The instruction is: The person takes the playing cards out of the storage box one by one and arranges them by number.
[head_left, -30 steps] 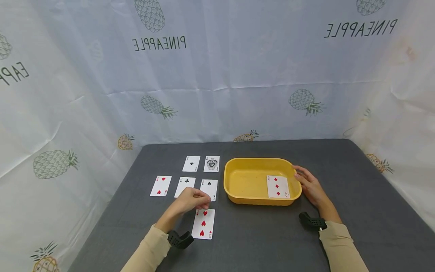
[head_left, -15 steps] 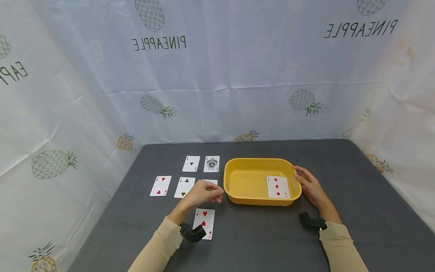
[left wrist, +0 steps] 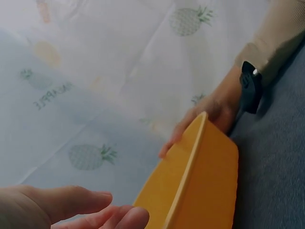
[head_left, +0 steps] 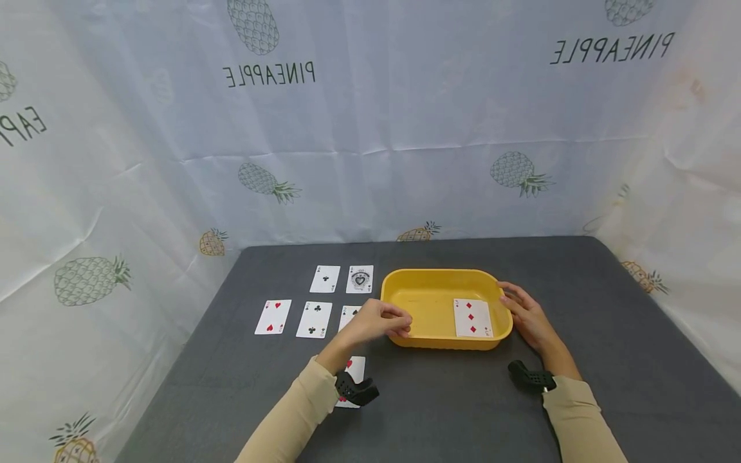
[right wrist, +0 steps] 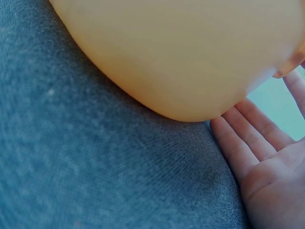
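Observation:
Over the left end of a yellow tray [head_left: 425, 273] hangs my left hand [head_left: 370, 321], its fingers loosely bent. In the left wrist view no card shows between its thumb and fingertips. My right hand [head_left: 532, 321] holds the tray's right rim, several fingers lying against the outer wall in the right wrist view. A three of diamonds [head_left: 473, 317] lies face up inside the tray. Under the left forearm, a three of hearts [head_left: 354, 368] is partly covered. Beside the left hand, the two of spades [head_left: 349, 312] is partly hidden.
Left of the tray, several cards lie face up on the dark tabletop [head_left: 446, 405]: an ace of clubs [head_left: 325, 279], an ace of spades [head_left: 360, 279], a two of hearts [head_left: 273, 317] and a two of clubs [head_left: 314, 319]. A pineapple-print curtain [head_left: 370, 193] closes off the back and sides.
My left hand has moved right, from just above the three of hearts to the tray's left end. The right hand, tray and cards stay put.

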The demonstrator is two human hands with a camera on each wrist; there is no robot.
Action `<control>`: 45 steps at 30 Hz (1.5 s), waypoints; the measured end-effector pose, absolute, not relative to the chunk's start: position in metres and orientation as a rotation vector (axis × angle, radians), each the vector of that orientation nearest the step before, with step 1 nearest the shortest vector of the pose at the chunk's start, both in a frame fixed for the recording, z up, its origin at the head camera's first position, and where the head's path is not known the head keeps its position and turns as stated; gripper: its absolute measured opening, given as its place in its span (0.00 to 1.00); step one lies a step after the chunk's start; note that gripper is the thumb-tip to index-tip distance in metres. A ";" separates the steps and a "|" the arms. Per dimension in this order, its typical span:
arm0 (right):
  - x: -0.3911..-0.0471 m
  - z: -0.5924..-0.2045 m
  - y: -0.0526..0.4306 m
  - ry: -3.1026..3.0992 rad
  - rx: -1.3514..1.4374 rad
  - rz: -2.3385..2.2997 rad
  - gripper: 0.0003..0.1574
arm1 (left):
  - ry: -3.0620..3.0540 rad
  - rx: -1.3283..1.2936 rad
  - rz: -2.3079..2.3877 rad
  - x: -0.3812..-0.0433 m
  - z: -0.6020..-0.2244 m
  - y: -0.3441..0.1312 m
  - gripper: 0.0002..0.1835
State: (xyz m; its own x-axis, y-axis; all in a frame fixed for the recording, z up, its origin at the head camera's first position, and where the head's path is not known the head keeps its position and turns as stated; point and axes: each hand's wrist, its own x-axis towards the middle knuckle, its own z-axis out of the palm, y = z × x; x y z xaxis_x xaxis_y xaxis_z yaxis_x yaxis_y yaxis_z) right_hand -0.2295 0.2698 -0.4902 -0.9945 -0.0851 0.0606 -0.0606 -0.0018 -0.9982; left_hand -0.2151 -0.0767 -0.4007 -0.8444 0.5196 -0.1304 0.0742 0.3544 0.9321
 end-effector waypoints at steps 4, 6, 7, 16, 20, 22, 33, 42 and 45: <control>-0.229 -0.490 0.270 2.208 -0.133 -2.194 0.17 | 2.184 0.513 1.504 -0.215 -0.401 -0.062 0.16; -0.229 -0.490 0.270 2.211 -0.121 -2.189 0.18 | 2.172 0.508 1.511 -0.216 -0.401 -0.055 0.16; -0.229 -0.489 0.270 2.213 -0.117 -2.186 0.18 | 2.172 0.505 1.509 -0.216 -0.401 -0.051 0.16; -0.230 -0.489 0.269 2.231 -0.119 -2.159 0.20 | 2.154 0.451 1.576 -0.220 -0.400 -0.022 0.15; -0.230 -0.490 0.269 2.236 -0.105 -2.155 0.20 | 2.135 0.393 1.591 -0.224 -0.404 -0.012 0.15; -0.229 -0.490 0.269 2.239 -0.098 -2.151 0.20 | 2.122 0.353 1.594 -0.227 -0.407 -0.007 0.15; -0.229 -0.491 0.268 2.246 -0.111 -2.154 0.20 | 2.101 0.093 1.585 -0.239 -0.424 0.014 0.15; -0.229 -0.491 0.268 2.219 -0.150 -2.202 0.18 | 2.058 -0.094 1.605 -0.247 -0.433 0.033 0.15; -0.230 -0.491 0.269 2.203 -0.164 -2.221 0.18 | 2.059 -0.129 1.609 -0.247 -0.433 0.041 0.14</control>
State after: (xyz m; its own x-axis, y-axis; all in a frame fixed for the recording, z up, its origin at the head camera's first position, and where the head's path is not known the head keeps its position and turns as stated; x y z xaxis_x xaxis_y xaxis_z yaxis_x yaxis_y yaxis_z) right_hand -0.2298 0.2686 -0.4911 -0.9945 -0.0804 0.0678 -0.0671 -0.0109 -0.9977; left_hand -0.2474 0.0407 -0.4327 -0.8608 0.2359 -0.4510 -0.3806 0.2898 0.8782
